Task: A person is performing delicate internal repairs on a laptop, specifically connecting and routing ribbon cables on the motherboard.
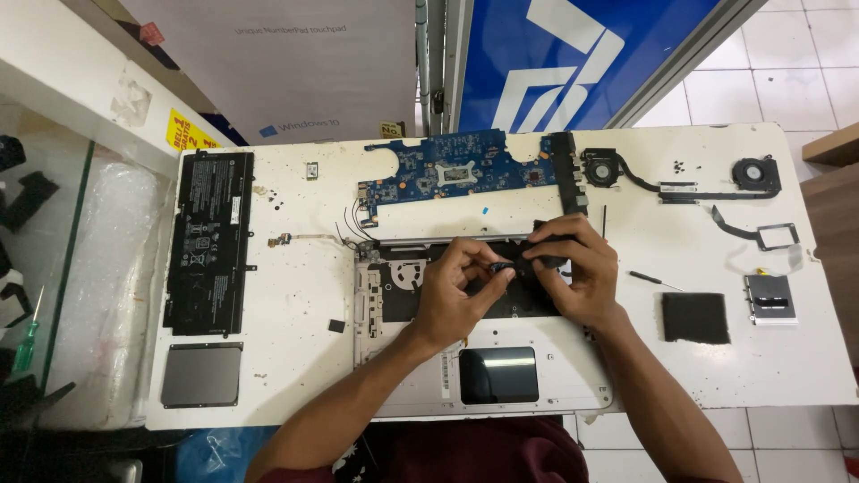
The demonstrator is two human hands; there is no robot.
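Both of your hands meet over the opened laptop base [394, 340] on the white bench [295, 376]. Your left hand [456, 295] and right hand [577, 268] each pinch one small black part [503, 266], steadying it above the chassis. Blue motherboard [447, 170] lies set aside behind.

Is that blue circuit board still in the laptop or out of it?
Out. The blue circuit board lies bare on the white table, beyond the opened laptop shell.
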